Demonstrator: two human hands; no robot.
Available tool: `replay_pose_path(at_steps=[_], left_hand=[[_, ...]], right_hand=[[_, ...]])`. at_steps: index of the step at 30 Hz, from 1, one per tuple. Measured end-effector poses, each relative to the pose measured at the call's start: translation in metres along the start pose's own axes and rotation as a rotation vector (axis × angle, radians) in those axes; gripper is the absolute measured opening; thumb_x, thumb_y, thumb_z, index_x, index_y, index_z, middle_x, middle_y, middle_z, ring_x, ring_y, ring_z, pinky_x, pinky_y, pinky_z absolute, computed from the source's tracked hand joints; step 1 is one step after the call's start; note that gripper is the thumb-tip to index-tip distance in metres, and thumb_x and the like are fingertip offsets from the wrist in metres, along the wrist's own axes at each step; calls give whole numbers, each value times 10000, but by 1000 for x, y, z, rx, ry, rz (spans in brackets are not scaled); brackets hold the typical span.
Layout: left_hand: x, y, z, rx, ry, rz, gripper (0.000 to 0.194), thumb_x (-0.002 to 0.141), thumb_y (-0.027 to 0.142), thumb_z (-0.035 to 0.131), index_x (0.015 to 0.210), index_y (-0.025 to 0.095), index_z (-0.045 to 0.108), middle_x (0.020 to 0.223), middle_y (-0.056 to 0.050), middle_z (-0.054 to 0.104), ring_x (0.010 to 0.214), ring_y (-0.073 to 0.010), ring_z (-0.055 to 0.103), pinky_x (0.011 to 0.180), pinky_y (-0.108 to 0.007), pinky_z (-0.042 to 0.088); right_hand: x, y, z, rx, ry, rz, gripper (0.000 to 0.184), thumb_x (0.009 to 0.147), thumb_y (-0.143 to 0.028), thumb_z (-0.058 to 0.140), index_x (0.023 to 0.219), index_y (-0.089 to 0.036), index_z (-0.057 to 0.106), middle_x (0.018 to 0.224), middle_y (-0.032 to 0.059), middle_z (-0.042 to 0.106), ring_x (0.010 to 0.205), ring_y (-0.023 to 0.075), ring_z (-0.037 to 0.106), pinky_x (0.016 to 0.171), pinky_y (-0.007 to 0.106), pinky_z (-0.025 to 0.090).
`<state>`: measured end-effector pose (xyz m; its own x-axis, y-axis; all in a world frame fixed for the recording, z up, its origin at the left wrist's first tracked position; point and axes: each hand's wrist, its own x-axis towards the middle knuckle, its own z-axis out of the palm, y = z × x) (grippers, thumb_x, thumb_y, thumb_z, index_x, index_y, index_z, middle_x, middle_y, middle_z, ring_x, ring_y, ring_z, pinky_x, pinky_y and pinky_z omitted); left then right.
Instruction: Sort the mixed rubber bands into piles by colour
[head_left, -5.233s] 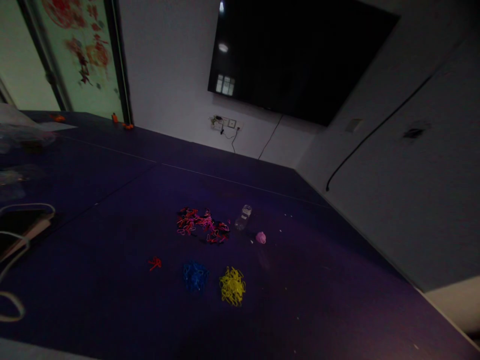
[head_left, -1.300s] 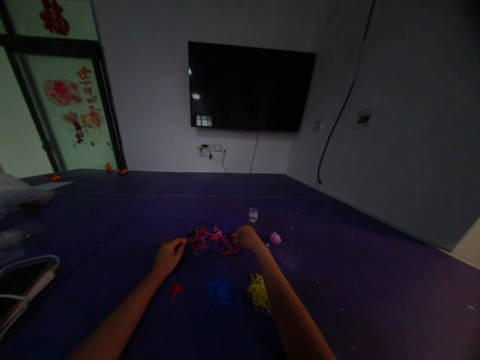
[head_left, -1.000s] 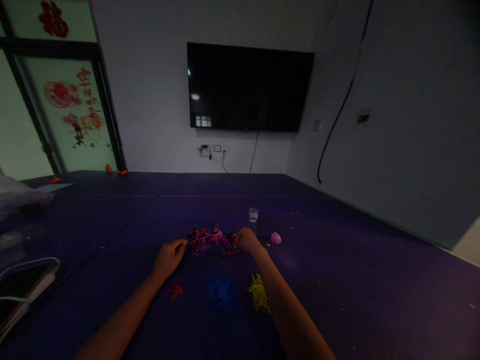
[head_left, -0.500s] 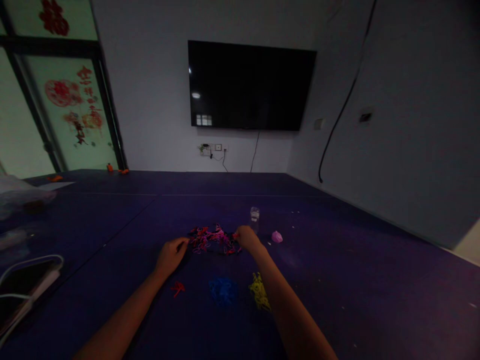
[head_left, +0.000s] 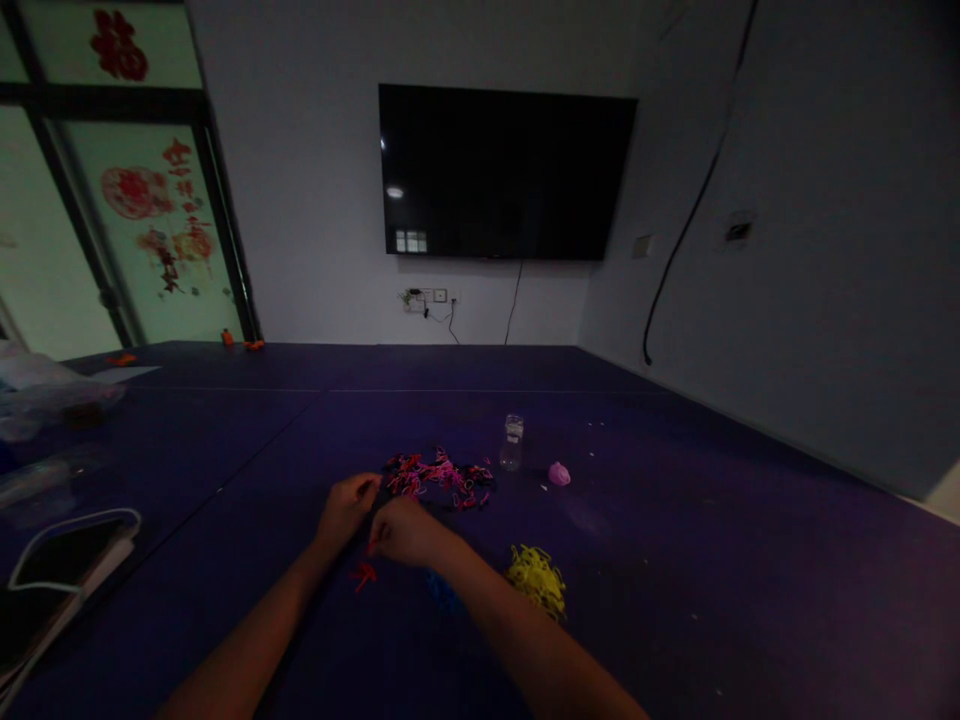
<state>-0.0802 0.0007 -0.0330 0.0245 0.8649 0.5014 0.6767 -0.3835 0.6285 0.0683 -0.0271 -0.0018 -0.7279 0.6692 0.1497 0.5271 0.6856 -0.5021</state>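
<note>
A mixed heap of pink, red and black elastic bands (head_left: 439, 477) lies on the dark purple table (head_left: 675, 560). My left hand (head_left: 345, 508) rests at the heap's left edge with its fingers curled. My right hand (head_left: 405, 530) hovers just over a small red pile (head_left: 365, 575), pinching what looks like a red band. A blue pile (head_left: 442, 592) is partly hidden under my right forearm. A yellow pile (head_left: 536, 580) lies to the right of that arm.
A small clear bottle (head_left: 512, 443) stands behind the heap, a pink lump (head_left: 559, 474) to its right. A book with a white cable (head_left: 52, 560) lies at the left edge. A black screen (head_left: 506, 172) hangs on the far wall.
My right hand has left the right end of the mixed heap and moved left and toward me, over the red pile. The left hand has stayed in place. The yellow pile now shows fully.
</note>
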Motion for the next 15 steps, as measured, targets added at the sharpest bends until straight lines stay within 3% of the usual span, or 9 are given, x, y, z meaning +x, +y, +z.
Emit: replay_pose_path(at_steps=[3, 7, 15], left_hand=[[2, -2, 3, 46, -26, 92, 259, 795, 335, 486, 816, 196, 703, 858, -65, 712, 808, -212, 643, 780, -340, 493], [3, -1, 4, 75, -65, 186, 233, 793, 302, 494, 779, 191, 698, 855, -77, 700, 856, -225, 618, 837, -380, 465], [-1, 10, -4, 63, -154, 201, 185, 771, 253, 509, 747, 197, 684, 835, -70, 702, 854, -218, 613, 820, -352, 462]], right_hand=[[0, -7, 14, -30, -12, 6, 145, 670, -64, 602, 709, -158, 706, 700, 23, 707, 635, 127, 633, 521, 171, 402], [0, -7, 16, -42, -40, 25, 127, 662, -78, 635, 735, -150, 710, 725, 35, 712, 642, 136, 639, 514, 175, 402], [0, 3, -13, 93, 54, 53, 171, 681, -66, 650, 805, -168, 708, 789, 17, 708, 706, 124, 643, 589, 179, 434]])
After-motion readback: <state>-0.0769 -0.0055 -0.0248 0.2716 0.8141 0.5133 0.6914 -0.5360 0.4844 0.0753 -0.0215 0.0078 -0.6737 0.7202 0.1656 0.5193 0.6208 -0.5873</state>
